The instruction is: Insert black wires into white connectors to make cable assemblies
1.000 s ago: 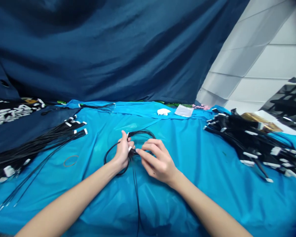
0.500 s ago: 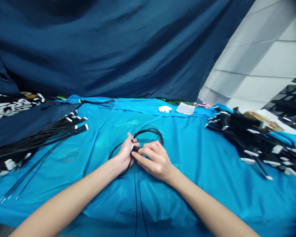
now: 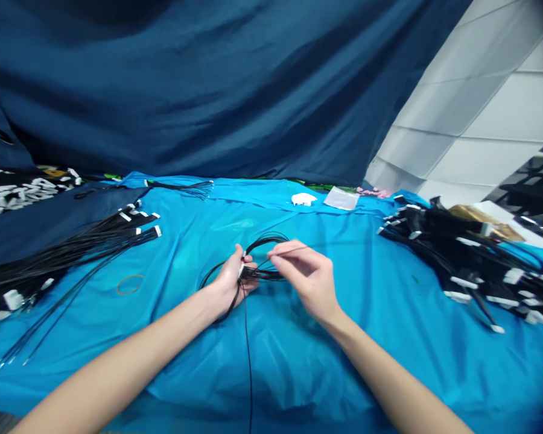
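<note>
Near the middle of the blue sheet, my left hand [image 3: 230, 278] is closed around a looped black wire harness [image 3: 268, 239] by its white connector [image 3: 241, 270]. Its black wires curve in a loop to the right of the hand. One loose wire [image 3: 250, 361] hangs straight down toward the near edge. To the right of the connector, my right hand [image 3: 306, 274] pinches a single black wire between thumb and forefinger. That wire appears to run from the connector and trail on rightward past the fingers; its far end is blurred.
Black wire harnesses with white connectors [image 3: 79, 247] lie at left, with another pile [image 3: 461, 253] at right. A rubber band [image 3: 130, 284] rests left of my hands. A small white heap [image 3: 303, 199] and a clear plastic bag [image 3: 341, 198] lie toward the back, before a dark curtain [image 3: 217, 90].
My right hand has moved up and right, away from the connector, drawing one wire with it. Two wires hung down before; one hangs now. My left hand has stayed in place.
</note>
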`<control>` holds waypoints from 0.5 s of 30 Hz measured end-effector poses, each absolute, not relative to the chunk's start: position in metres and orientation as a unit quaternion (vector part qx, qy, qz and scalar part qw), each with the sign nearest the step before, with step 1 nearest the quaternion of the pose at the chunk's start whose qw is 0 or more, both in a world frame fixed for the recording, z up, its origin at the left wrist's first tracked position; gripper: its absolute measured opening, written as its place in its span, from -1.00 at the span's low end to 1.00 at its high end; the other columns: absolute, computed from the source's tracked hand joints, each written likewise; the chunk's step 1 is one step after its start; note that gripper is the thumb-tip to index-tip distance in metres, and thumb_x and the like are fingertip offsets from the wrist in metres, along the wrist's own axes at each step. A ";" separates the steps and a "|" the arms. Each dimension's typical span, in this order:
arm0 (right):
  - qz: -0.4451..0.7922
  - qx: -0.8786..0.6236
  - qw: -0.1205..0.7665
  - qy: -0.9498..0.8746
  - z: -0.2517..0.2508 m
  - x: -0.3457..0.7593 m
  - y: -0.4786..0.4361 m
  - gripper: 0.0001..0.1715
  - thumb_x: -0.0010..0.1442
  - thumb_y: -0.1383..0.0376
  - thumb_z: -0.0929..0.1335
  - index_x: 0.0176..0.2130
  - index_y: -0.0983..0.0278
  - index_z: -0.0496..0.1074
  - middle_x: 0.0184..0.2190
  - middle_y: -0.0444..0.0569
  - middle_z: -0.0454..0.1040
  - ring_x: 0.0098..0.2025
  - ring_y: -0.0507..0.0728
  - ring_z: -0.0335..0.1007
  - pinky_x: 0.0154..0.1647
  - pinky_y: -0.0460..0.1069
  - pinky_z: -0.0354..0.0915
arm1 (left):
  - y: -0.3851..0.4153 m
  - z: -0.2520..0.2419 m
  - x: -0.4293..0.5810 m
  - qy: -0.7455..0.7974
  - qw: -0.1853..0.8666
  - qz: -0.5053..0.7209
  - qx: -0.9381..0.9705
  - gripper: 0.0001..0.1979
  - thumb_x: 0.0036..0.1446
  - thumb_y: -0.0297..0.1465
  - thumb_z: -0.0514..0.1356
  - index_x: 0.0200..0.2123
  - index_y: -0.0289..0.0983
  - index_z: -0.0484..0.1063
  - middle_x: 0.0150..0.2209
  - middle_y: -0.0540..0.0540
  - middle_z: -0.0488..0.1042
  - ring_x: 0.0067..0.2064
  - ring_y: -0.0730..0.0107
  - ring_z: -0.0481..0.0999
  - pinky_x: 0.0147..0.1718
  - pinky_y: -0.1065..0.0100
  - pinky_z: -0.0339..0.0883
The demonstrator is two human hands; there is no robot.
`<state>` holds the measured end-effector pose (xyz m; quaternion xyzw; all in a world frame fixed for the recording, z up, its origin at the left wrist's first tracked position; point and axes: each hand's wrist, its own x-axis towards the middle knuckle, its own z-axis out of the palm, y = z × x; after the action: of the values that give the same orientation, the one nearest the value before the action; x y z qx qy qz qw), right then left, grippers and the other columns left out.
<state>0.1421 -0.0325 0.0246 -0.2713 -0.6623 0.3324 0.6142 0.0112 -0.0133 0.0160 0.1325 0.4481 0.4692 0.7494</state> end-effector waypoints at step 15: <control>0.370 -0.329 0.753 -0.433 0.052 0.178 -0.017 -0.79 0.03 0.27 0.37 -0.25 0.21 0.46 -0.46 -0.15 0.31 -0.55 -0.10 0.14 -0.70 -0.18 -0.01 | -0.024 0.014 0.021 0.444 0.656 0.532 0.298 -0.49 -0.02 0.09 -0.10 -0.62 -0.27 0.09 -0.82 0.16 -0.08 -0.75 0.65 -0.08 -0.76 0.55 -0.17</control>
<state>0.1779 -0.0165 0.0516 -0.3292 -0.4326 0.3703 0.7533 0.0215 -0.0236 0.0141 0.2983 0.4441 0.5323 0.6561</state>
